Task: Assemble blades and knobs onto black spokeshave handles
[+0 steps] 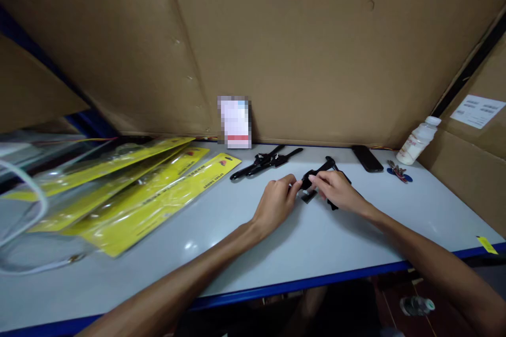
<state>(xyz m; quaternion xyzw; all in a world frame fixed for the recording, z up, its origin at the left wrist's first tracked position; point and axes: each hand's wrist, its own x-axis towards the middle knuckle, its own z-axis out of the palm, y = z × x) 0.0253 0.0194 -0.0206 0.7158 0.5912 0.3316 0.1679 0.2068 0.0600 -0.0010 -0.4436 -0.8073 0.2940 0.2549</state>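
My left hand (pixel 276 199) and my right hand (pixel 340 189) meet over the table, fingers closed on a black spokeshave (pixel 307 181). A flat, shiny dark plate, apparently its blade (pixel 308 196), shows just below the fingertips. Fingers cover much of the tool. Close behind my right hand lie more black tool parts (pixel 329 161), partly hidden by that hand. To the left of my hands, two black spokeshaves (pixel 272 161) with bright screws rest side by side on the table.
Several yellow cards in clear plastic packs (pixel 169 195) overlap at left, near a white cable (pixel 39 216). A propped, blurred-out screen (pixel 237 124) leans on the cardboard wall (pixel 300 52). A black phone (pixel 367 159), keys (pixel 398 170) and a white bottle (pixel 418 142) stand right.
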